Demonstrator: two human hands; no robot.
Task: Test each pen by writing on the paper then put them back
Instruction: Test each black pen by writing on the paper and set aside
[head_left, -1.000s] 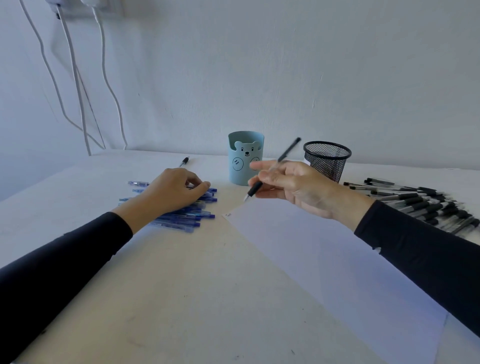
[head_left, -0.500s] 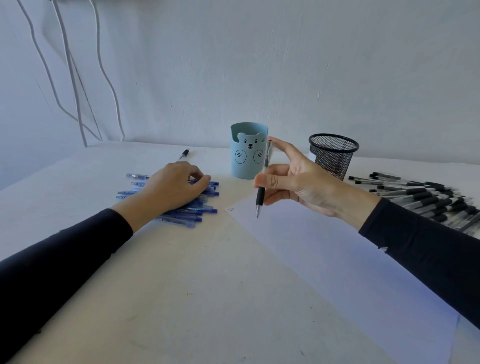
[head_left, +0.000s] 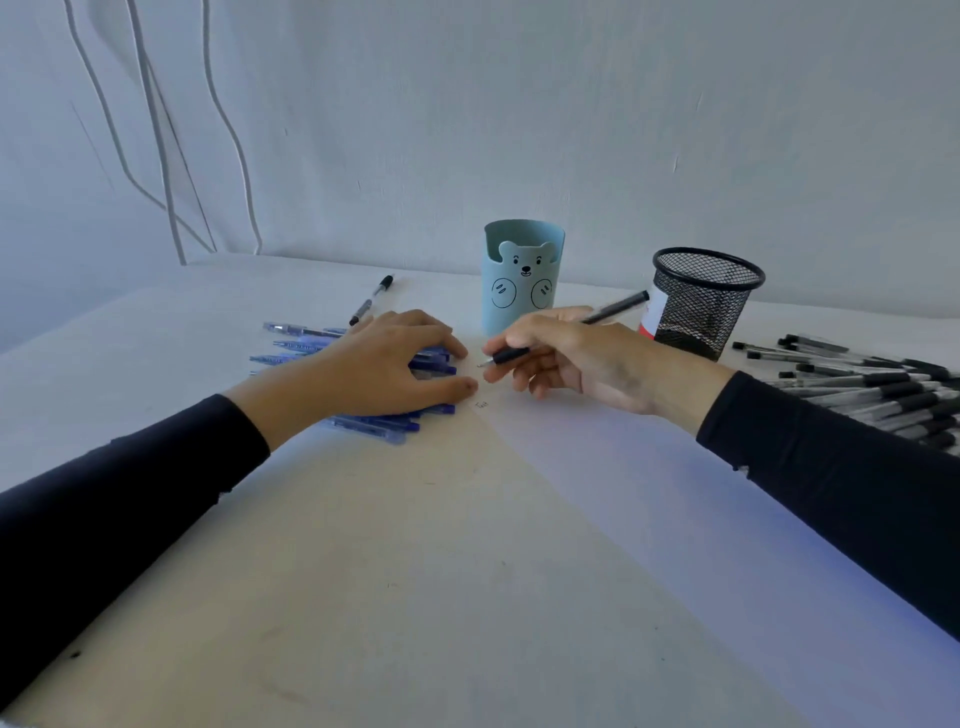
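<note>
My right hand (head_left: 576, 358) grips a black pen (head_left: 615, 307) low over the far corner of the white paper (head_left: 649, 493), its tip pointing left near a small scribble (head_left: 482, 404). My left hand (head_left: 387, 364) rests with curled fingers on a pile of blue pens (head_left: 363, 421), thumb near the paper's corner. Whether it holds one of them I cannot tell. Behind the hands stand a light blue bear cup (head_left: 522, 275) and a black mesh cup (head_left: 704, 301). Several black pens (head_left: 878, 389) lie in a heap at the right.
A single black pen (head_left: 371, 300) lies alone behind the blue pile. White cables (head_left: 156, 156) hang down the wall at the back left. A red-and-white object (head_left: 649, 317) shows behind the mesh cup.
My right hand has lowered the black pen from upright to nearly flat, bringing its tip down to the paper's far corner. My left hand stays on the blue pens.
</note>
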